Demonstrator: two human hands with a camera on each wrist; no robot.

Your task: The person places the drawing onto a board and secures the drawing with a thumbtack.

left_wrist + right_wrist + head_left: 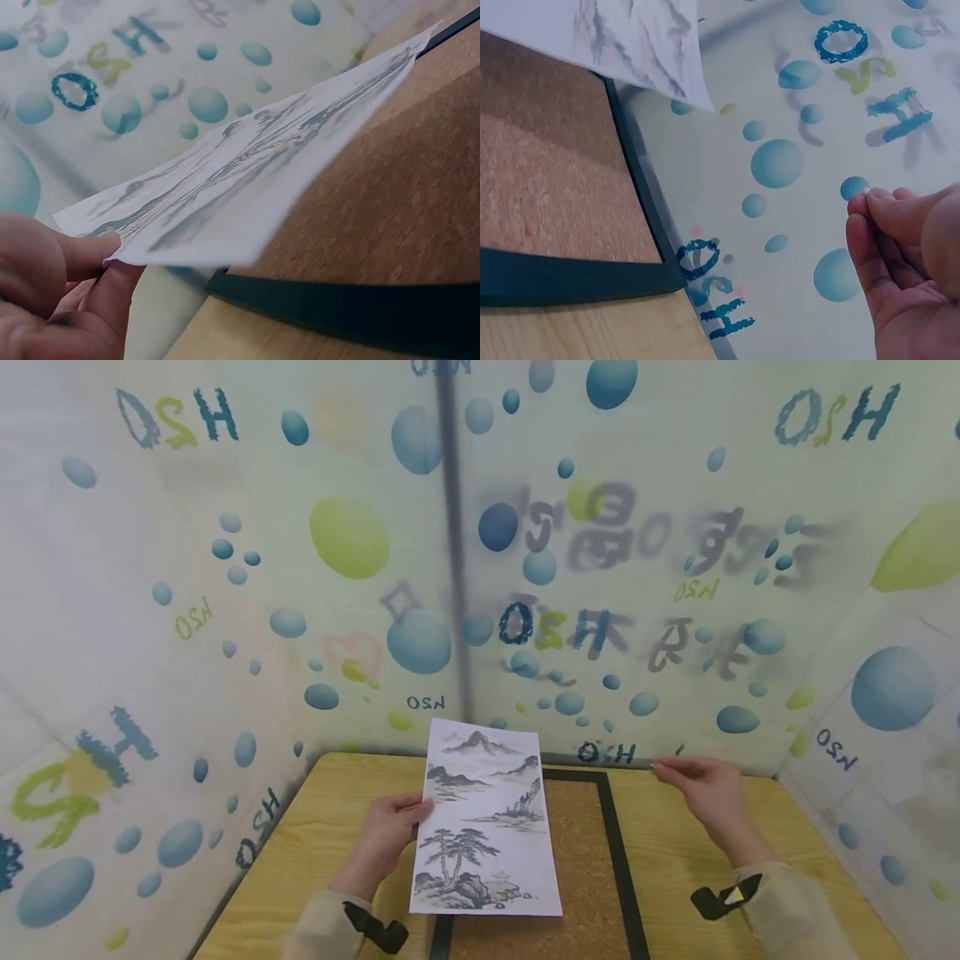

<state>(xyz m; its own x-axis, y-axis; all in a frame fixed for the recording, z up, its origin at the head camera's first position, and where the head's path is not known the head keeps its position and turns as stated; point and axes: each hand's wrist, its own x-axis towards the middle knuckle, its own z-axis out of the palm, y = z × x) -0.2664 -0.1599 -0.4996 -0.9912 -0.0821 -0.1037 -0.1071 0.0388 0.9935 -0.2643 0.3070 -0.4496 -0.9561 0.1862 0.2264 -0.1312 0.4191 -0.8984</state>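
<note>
My left hand (390, 835) pinches the left edge of a white paper sheet (517, 860) between thumb and fingers. Printed on it is a grey ink landscape of mountains, pines and rocks. The sheet is held up over a cork board (581, 843) with a dark frame (617, 852); it covers much of the board's left side. To the right of the board, my right hand (712, 802) is raised, thumb and index fingertip pressed together. A tiny pale object (866, 193) peeks out between those fingertips, too small to tell its kind.
The board lies on a light wooden table (675, 893). A pale curtain-like wall (360, 635) printed with blue and green drops and mirrored H2O lettering stands close behind the table and at both sides. A dark vertical bar (453, 568) runs down it.
</note>
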